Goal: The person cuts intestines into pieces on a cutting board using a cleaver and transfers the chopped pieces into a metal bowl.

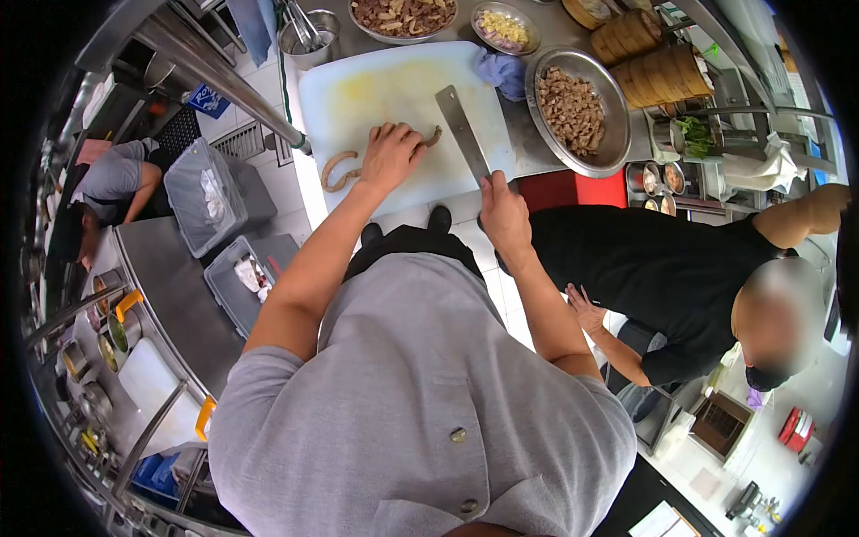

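Observation:
On the white cutting board [358, 103] lies a long, curved, brown sausage-like piece of food [338, 173]. My left hand [391, 157] rests over it with fingers bent, pressing it to the board. One end of the piece curls out left of the hand, and a short end [435, 136] shows past the fingertips on the right. My right hand [506, 212] is wrapped around the handle of a cleaver [463, 132]. The blade points away from me, over the board's right side and to the right of the food's short end.
A steel bowl of chopped brown meat [571, 112] stands right of the board, beside a blue cloth [501, 72]. More filled bowls [404, 16] line the back. A co-worker in black [644, 277] stands close on my right; another person [116, 183] bends down at far left.

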Demonstrator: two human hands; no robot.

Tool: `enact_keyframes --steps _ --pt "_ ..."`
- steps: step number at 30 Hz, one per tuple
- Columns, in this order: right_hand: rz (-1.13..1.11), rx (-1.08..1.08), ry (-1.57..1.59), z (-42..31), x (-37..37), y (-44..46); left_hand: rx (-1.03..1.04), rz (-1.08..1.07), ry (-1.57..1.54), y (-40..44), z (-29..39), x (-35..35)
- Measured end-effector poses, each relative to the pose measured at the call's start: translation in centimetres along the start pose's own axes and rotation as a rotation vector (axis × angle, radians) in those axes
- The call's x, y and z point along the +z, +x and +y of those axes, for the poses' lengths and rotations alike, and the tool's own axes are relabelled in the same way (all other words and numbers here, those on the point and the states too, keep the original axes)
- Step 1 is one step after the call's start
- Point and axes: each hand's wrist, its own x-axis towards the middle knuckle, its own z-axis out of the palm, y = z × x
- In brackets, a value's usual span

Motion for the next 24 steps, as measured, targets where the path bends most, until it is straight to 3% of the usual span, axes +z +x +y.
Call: enact_keyframes --steps 4,17,20,24 --pt "-0.143 0.025 -0.158 0.9 1.9 0.7 0.004 -0.028 0.013 0.0 -0.1 0.2" --pt "-0.022 0.021 -0.045 -0.7 0.2 0.0 -0.012 0.007 0.019 0.1 -0.9 0.1" --pt "-0.165 0.074 -0.150 0.5 1.5 0.6 -0.008 -0.005 0.023 0.1 -1.1 0.1" --pt "-0.097 0.092 -0.082 0.8 1.1 1.8 -0.033 -0.028 0.020 0.0 -0.9 -0.4"
